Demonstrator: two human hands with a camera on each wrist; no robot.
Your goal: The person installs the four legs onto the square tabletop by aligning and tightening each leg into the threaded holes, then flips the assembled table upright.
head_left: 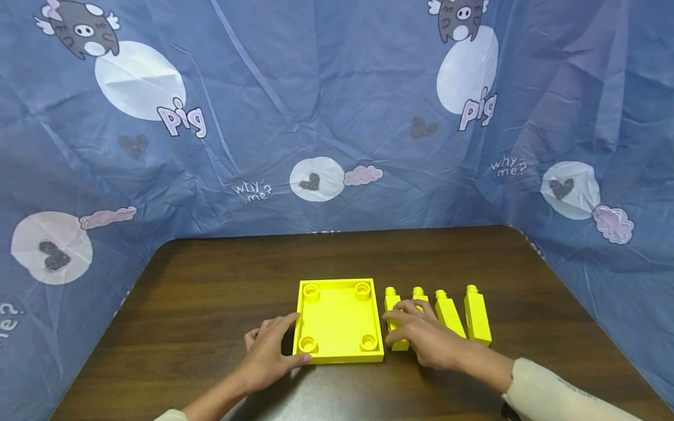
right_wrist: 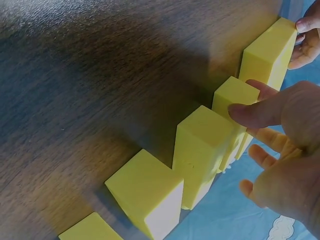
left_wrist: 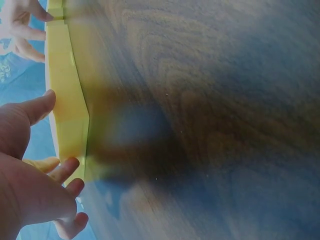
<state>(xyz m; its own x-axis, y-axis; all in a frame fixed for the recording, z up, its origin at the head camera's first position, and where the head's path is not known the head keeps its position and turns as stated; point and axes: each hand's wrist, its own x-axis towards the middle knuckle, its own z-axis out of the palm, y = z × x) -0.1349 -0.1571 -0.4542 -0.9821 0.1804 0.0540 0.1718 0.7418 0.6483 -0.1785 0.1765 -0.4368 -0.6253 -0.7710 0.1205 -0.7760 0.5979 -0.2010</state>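
Note:
A yellow square panel (head_left: 339, 318) with a raised rim lies on the table, a round socket in each corner. My left hand (head_left: 265, 356) holds its near left corner, thumb at the front edge and fingers along the left side. To the panel's right, several yellow square posts with round knobbed ends lie in a row. My right hand (head_left: 429, 339) reaches over the leftmost post (head_left: 391, 302), its thumb and fingers about it. Partly hidden behind that hand is the second post (head_left: 419, 292). The third post (head_left: 449, 317) and the rightmost post (head_left: 477, 316) lie beside it.
The dark wooden table (head_left: 221, 292) has rounded far corners. Behind and around it hangs a blue printed cloth (head_left: 342, 88). In the right wrist view, the post ends (right_wrist: 202, 125) stand close together.

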